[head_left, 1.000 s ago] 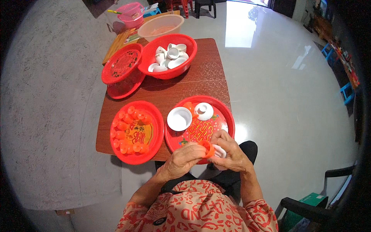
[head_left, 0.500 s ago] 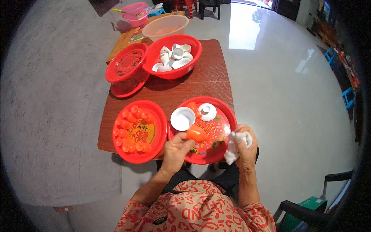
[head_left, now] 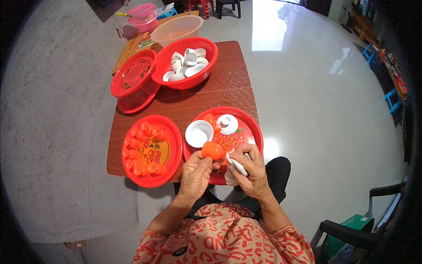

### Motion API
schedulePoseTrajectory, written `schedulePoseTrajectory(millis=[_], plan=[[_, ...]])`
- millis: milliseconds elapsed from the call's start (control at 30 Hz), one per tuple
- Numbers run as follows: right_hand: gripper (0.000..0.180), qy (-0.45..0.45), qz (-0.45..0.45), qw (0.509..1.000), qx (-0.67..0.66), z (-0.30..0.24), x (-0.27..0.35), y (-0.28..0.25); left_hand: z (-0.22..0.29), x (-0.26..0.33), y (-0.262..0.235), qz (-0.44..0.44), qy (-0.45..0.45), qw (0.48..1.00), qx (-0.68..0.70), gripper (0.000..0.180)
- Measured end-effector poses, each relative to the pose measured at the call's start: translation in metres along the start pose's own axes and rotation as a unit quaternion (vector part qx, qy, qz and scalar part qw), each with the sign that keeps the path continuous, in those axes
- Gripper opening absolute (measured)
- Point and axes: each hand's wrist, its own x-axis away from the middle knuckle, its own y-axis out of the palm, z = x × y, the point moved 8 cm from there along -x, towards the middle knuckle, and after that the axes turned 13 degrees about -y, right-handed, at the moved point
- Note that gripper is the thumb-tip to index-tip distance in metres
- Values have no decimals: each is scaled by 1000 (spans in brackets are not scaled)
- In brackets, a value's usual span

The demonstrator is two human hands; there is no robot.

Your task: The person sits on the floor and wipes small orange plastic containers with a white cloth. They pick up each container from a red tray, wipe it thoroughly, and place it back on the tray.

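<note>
My left hand [head_left: 195,177] pinches a small orange plastic goblet [head_left: 213,150] above the near red tray [head_left: 260,138]. A crumpled white cloth [head_left: 238,166] is bunched in my right hand [head_left: 254,174], whose fingers press it against the goblet's right end. Behind the goblet, on the tray, are a white bowl [head_left: 198,133] and a white lid [head_left: 227,125] with a round knob. Another orange goblet [head_left: 209,119] shows partly between them. To the left, a second red tray [head_left: 151,182] carries several orange goblets [head_left: 137,166] lying along its left side.
Farther back on the brown table [head_left: 189,100], a red basin [head_left: 198,82] holds several white cups [head_left: 190,59]. Left of it are stacked red trays [head_left: 132,74]. Beyond stand a pale basin [head_left: 178,27] and a pink basin [head_left: 143,16]. A black-armed chair [head_left: 351,235] is at lower right.
My right hand has moved left with the cloth, from the tray's right edge to the goblet. My left hand still holds the goblet, slightly farther left in view.
</note>
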Motion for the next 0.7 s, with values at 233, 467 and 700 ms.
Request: schedulePoseTrajectory(millis=[233, 467, 700], plan=[[33, 45, -1, 991, -127, 7, 5, -6, 0, 1, 5, -2, -19, 1000, 8, 20], [36, -58, 54, 994, 70, -11, -6, -11, -1, 0, 11, 0, -17, 1000, 3, 20], [44, -97, 35, 989, 105, -19, 0, -1, 4, 1, 5, 25, 21, 999, -15, 20]])
